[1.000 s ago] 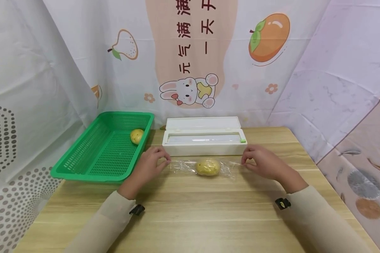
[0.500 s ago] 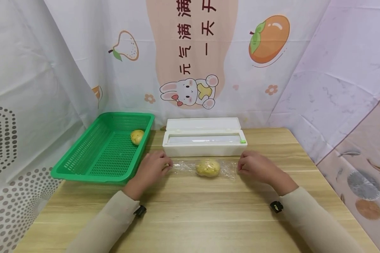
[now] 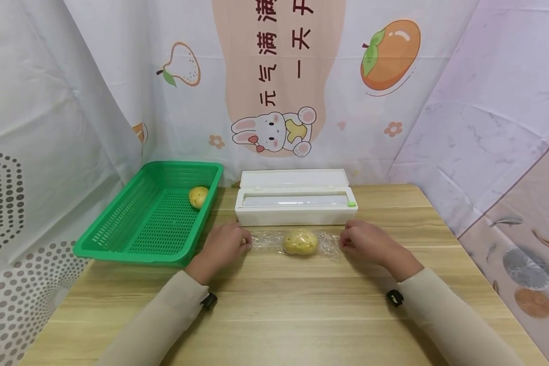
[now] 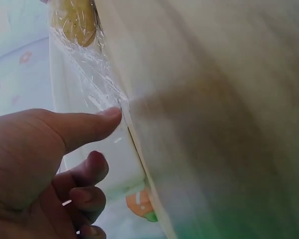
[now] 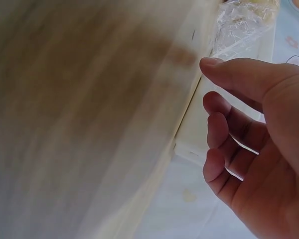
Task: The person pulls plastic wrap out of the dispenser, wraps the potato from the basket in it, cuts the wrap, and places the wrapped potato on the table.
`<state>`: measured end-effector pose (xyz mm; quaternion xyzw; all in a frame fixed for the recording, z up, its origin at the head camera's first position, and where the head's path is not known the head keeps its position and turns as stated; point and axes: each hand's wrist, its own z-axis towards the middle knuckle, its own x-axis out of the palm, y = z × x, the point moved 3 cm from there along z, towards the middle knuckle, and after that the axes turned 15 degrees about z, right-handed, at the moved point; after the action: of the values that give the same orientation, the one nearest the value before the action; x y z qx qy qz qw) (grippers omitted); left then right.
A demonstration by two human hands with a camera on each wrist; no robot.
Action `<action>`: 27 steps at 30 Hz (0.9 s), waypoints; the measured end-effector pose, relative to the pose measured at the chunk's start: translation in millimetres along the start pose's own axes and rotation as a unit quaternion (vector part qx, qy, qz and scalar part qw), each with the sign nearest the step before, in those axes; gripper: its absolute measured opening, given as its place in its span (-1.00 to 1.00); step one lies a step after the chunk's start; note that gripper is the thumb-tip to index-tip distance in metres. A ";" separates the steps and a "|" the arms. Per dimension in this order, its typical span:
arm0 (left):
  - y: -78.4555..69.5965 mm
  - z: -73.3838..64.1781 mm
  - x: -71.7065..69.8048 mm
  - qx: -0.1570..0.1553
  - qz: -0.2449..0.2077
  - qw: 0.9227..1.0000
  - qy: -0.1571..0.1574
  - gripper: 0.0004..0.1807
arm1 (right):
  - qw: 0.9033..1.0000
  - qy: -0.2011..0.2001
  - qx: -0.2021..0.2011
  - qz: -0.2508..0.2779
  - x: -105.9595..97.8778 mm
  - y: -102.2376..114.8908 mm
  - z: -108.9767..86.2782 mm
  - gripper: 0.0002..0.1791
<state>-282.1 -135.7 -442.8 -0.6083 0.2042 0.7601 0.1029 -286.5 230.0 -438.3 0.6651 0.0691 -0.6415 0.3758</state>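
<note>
A potato [image 3: 300, 242] lies on the table, wrapped in clear plastic wrap [image 3: 268, 239] whose ends stretch out to both sides. My left hand [image 3: 224, 245] pinches the wrap's left end; in the left wrist view the thumb [image 4: 97, 122] meets the film's tip and the other fingers curl below. At the opposite end, my right hand [image 3: 368, 244] pinches the film, its thumb [image 5: 239, 72] against the tip in the right wrist view. Both index fingers are mostly hidden behind the thumbs. Behind the potato stands a white wrap dispenser box [image 3: 297, 218], lid raised, a roll inside.
To the left a green plastic basket [image 3: 142, 258] holds another potato [image 3: 198, 197], close to my left forearm. The wooden table [image 3: 293, 315] reaches back to a printed curtain [image 3: 178, 127]. A green slider [image 3: 351, 204] sits at the dispenser's right end.
Both hands have moved inward along the wrap toward the potato, the left to the right and the right to the left. The potato stays in nearly the same place.
</note>
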 end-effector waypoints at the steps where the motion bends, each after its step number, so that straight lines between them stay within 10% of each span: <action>1: -0.4 0.1 -0.3 -0.002 0.003 1.000 0.002 -0.93 | 1.000 -0.002 -0.002 -0.001 0.3 -0.2 0.3 -0.76; 9: 1.5 -3.4 -5.1 -0.052 -0.093 0.993 0.042 -0.96 | 1.000 -0.015 -0.012 0.014 -7.4 -0.6 -1.6 -0.87; 16: 0.3 -10.8 -19.9 -0.105 -0.282 0.953 0.032 -0.89 | 0.993 -0.067 -0.018 0.096 -21.1 2.6 0.9 -0.93; 19: -19.0 -12.9 -26.0 -0.092 -0.391 0.915 0.042 -0.82 | 0.989 -0.080 -0.024 0.125 -20.3 9.1 9.4 -0.90; 21: -39.7 -16.3 -24.7 -0.085 -0.525 0.842 0.091 -0.71 | 0.985 -0.074 -0.020 0.154 -16.8 13.9 17.9 -0.87; 26: -96.5 -29.2 -12.6 -0.144 -0.792 0.555 0.210 -0.46 | 0.976 -0.039 0.005 0.213 -5.5 22.8 38.2 -0.70; 27: -105.1 -30.3 -11.2 -0.158 -0.815 0.515 0.213 -0.43 | 0.975 -0.033 0.011 0.219 -2.9 23.5 41.8 -0.68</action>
<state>-210.1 -53.7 -456.8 -0.6578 -0.4890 0.2104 0.5328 -307.0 189.9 -421.6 0.6467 -0.0985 -0.5659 0.5019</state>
